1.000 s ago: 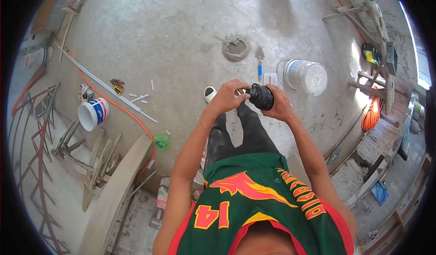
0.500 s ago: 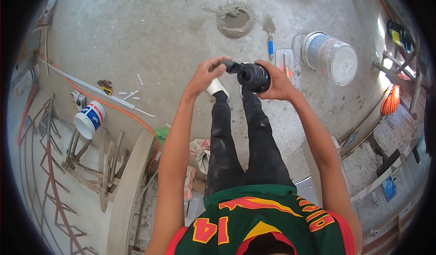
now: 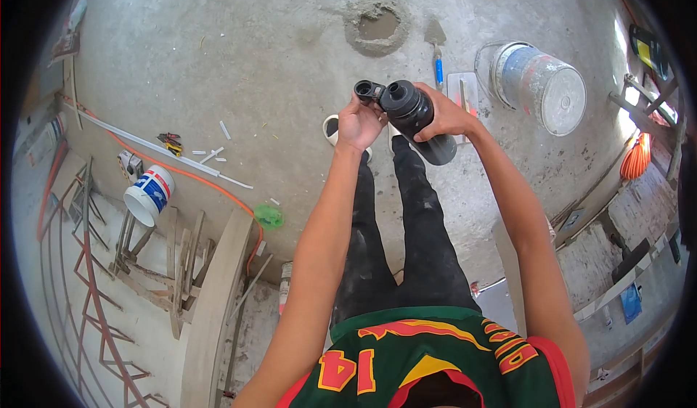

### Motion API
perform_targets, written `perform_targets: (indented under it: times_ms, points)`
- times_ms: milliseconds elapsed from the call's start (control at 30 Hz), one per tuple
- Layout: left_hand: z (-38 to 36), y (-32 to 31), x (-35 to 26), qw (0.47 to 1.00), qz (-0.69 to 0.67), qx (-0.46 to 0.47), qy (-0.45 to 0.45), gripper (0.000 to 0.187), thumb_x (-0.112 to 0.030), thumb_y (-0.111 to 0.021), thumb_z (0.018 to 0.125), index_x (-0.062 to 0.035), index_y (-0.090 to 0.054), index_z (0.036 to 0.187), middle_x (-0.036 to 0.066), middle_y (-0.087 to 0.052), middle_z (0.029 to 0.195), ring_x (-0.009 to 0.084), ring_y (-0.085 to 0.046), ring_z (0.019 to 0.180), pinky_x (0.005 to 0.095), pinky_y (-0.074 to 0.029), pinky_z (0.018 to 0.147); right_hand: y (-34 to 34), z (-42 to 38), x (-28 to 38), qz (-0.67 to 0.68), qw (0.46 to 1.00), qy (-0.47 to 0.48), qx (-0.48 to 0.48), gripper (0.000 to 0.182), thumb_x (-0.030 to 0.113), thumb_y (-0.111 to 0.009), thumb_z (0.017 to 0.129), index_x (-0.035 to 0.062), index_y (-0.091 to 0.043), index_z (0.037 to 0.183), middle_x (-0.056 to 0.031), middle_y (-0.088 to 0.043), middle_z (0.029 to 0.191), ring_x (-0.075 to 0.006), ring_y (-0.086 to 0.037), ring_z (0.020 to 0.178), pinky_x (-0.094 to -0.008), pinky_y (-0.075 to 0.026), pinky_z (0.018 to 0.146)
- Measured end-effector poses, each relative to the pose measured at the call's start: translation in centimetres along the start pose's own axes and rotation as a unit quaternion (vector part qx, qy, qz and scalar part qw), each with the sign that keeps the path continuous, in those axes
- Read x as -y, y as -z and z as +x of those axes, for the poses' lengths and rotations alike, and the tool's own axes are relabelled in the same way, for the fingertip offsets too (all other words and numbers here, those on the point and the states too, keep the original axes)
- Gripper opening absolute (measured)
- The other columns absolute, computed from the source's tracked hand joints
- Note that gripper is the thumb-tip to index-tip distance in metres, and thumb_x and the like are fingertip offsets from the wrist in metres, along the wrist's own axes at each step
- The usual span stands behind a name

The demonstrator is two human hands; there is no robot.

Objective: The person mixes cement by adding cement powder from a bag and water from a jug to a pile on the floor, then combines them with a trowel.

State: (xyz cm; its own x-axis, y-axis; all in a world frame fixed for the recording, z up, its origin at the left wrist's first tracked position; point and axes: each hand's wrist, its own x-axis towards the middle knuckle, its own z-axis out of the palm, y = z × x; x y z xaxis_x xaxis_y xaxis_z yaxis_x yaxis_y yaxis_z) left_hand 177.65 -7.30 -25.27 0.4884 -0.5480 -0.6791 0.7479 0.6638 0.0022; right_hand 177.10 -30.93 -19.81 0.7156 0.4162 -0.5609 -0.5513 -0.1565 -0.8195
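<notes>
Right hand [image 3: 444,115]: wrapped around the black bottle [image 3: 428,128].
Left hand [image 3: 361,125]: partly curled by the cap [image 3: 368,90]; cannot tell if pinching it.
Bottle: tipped, up off the floor [image 3: 254,67].
Cap: flipped open, beside the spout [image 3: 397,88].
Trowel [image 3: 437,52]: flat on the floor, between the muddy ring [image 3: 377,27] and big bucket [image 3: 537,85].

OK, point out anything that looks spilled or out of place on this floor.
A ring of wet-looking mortar around a murky puddle sits straight on the floor ahead of the feet; it could be a spill or a deliberate mix. White offcuts also lie scattered beside the long white strips.
</notes>
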Motion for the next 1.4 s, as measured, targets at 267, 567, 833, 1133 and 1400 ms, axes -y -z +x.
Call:
perform_targets:
  times_ms: [267,567,833,1133,1400]
  points:
    - [2.2,-0.5,1.0,0.993,0.025,-0.112,-0.027,0.042,-0.049,-0.037,0.101,-0.0141,-0.058,0.112,0.003,-0.062,0.112,0.0201,-0.052,0.108,0.0426,-0.031,0.101,0.8,2.1,-3.2,0.045,0.999,-0.017,0.011,0.092,0.019,-0.086,0.051,0.0021,-0.047,0.132,-0.0098,-0.057,0.119,-0.0217,-0.053,0.112,-0.0332,-0.039,0.103]
    - [4.0,2.2,0.9,0.987,0.034,-0.155,-0.004,0.046,-0.049,-0.033,0.102,-0.0129,-0.052,0.122,0.004,-0.056,0.123,0.0216,-0.045,0.122,0.0472,-0.025,0.107,1.2,3.5,-5.4,0.072,0.995,-0.059,0.022,0.087,0.021,-0.083,0.053,0.0038,-0.049,0.131,-0.0091,-0.059,0.118,-0.0212,-0.053,0.109,-0.0328,-0.039,0.1]
    - [4.6,2.0,1.0,0.987,0.03,-0.159,0.008,0.043,-0.052,-0.035,0.102,-0.015,-0.053,0.114,0.002,-0.057,0.112,0.0176,-0.049,0.108,0.0408,-0.031,0.097,1.3,3.6,-5.6,0.123,0.989,-0.076,0.028,0.086,0.021,-0.083,0.055,0.005,-0.05,0.133,-0.0076,-0.06,0.118,-0.02,-0.054,0.109,-0.0322,-0.039,0.102]
    - [5.0,3.1,1.0,0.987,0.03,-0.157,0.013,0.045,-0.053,-0.036,0.101,-0.0141,-0.055,0.115,0.003,-0.058,0.114,0.019,-0.049,0.11,0.0429,-0.031,0.1,1.4,3.7,-5.6,0.138,0.985,-0.098,0.032,0.084,0.022,-0.081,0.056,0.0047,-0.05,0.133,-0.0071,-0.061,0.118,-0.0195,-0.055,0.108,-0.0321,-0.039,0.101]
    - [5.2,2.8,0.8,0.986,0.038,-0.16,0.016,0.046,-0.054,-0.036,0.101,-0.0135,-0.054,0.115,0.002,-0.058,0.112,0.0179,-0.05,0.107,0.0409,-0.033,0.097,1.4,4.1,-6.0,0.157,0.982,-0.101,0.038,0.082,0.024,-0.08,0.057,0.0047,-0.051,0.131,-0.0066,-0.061,0.118,-0.0194,-0.056,0.108,-0.0325,-0.04,0.101]
